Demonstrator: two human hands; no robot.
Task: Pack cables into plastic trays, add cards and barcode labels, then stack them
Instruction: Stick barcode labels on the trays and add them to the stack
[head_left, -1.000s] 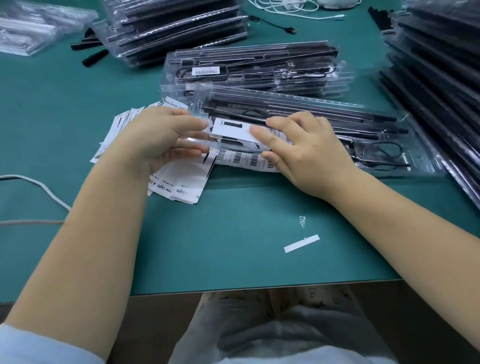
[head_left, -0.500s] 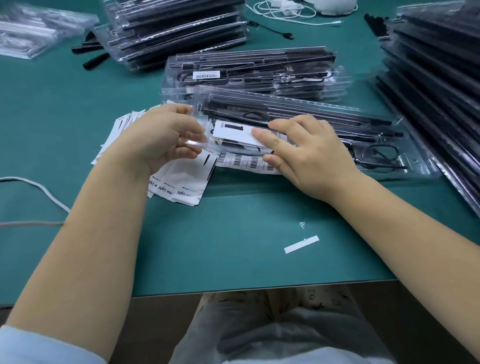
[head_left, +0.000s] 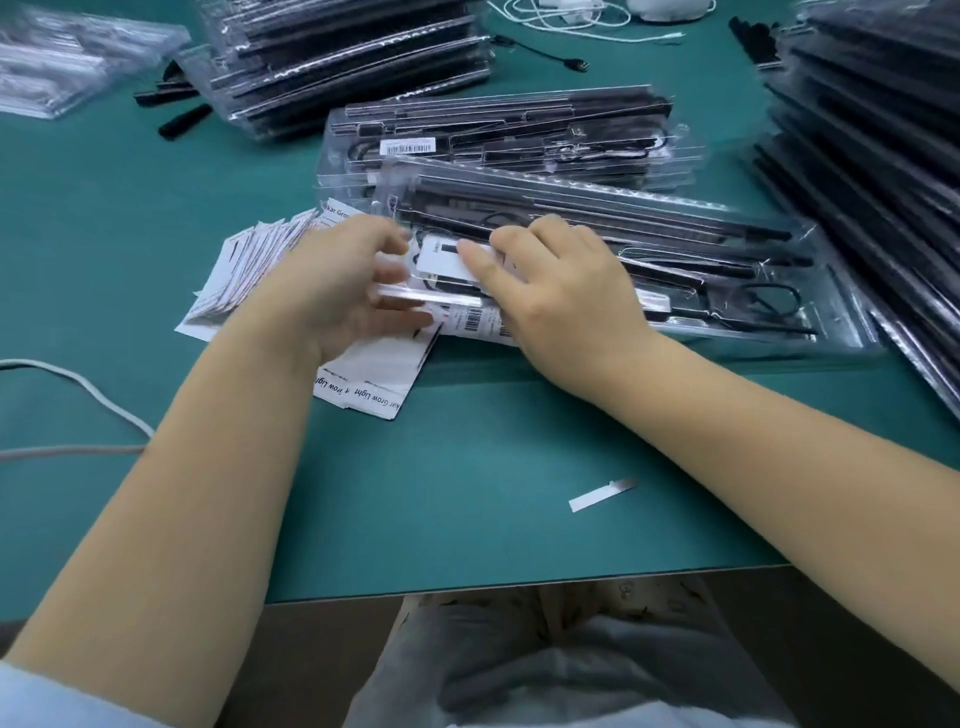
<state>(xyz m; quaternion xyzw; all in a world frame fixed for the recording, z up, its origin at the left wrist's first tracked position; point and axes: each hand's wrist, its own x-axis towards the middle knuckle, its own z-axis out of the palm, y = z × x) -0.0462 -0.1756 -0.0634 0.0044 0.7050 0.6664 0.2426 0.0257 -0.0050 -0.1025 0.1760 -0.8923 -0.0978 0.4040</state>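
Note:
A clear plastic tray (head_left: 675, 228) holding black cables and rods lies slanted across the green table. At its left end a white card (head_left: 441, 260) sits inside. My right hand (head_left: 561, 296) presses the card with a straight index finger. Blurred by motion, my left hand (head_left: 332, 280) grips the tray's near left corner, thumb above and fingers below. A sheet of barcode labels (head_left: 478, 319) pokes out under the tray. Loose cards (head_left: 249, 265) are fanned out at the left.
A packed, labelled stack of trays (head_left: 519, 135) lies behind. Taller stacks stand at the right (head_left: 883, 130) and back left (head_left: 337, 57), with empty trays (head_left: 67, 62) far left. A white cable (head_left: 78, 384) crosses the left edge. A paper strip (head_left: 602, 496) lies near the table's front.
My left hand has loosened and shifted along the tray's left corner, now blurred. The right hand has slid slightly left over the card. The tray stays in place.

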